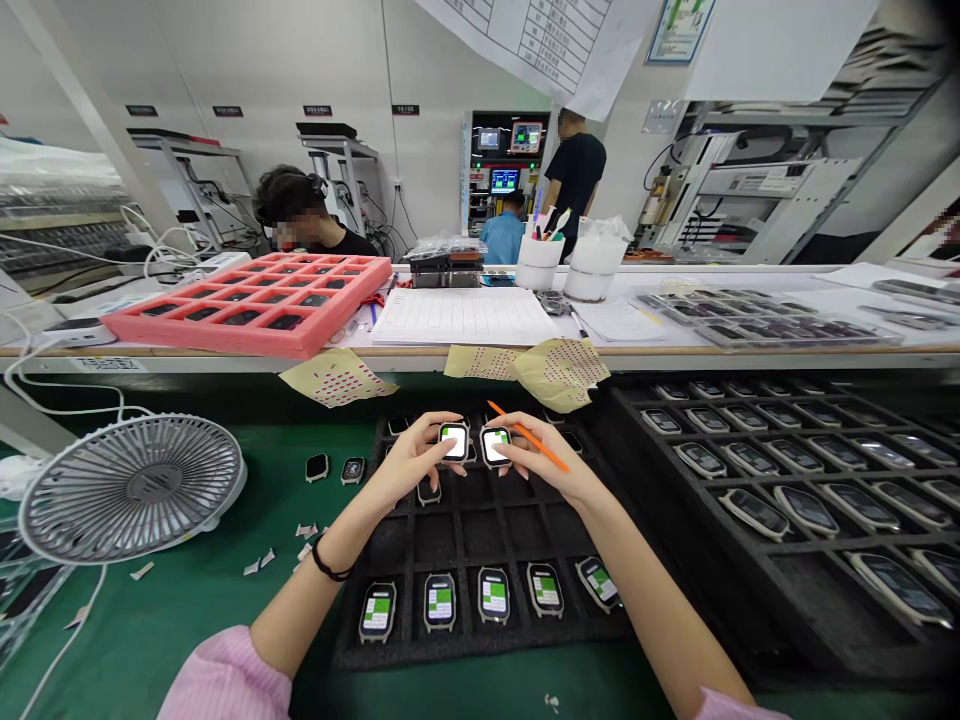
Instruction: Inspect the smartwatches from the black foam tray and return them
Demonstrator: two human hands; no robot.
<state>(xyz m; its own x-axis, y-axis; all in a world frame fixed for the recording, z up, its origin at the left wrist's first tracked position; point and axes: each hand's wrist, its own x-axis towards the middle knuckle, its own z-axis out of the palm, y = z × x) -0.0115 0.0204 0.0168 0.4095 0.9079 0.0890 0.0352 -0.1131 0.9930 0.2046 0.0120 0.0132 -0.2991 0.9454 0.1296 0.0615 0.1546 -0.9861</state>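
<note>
My left hand [411, 462] pinches a small smartwatch body [454, 441] with a lit white screen, held over the black foam tray [465, 530]. My right hand [541, 455] grips a second lit watch body [495, 446] and also holds an orange pen-like stick [529, 437] between its fingers. The two watches sit side by side above the tray's far rows. Several watch bodies with green-and-white screens [493, 594] lie in the tray's near row.
A white desk fan [131, 487] lies at the left on the green mat. Two loose watch bodies [334, 468] rest beside the tray. A larger black tray of watches [787, 480] fills the right. A pink tray [255, 300], papers and cups sit on the shelf; other people work behind.
</note>
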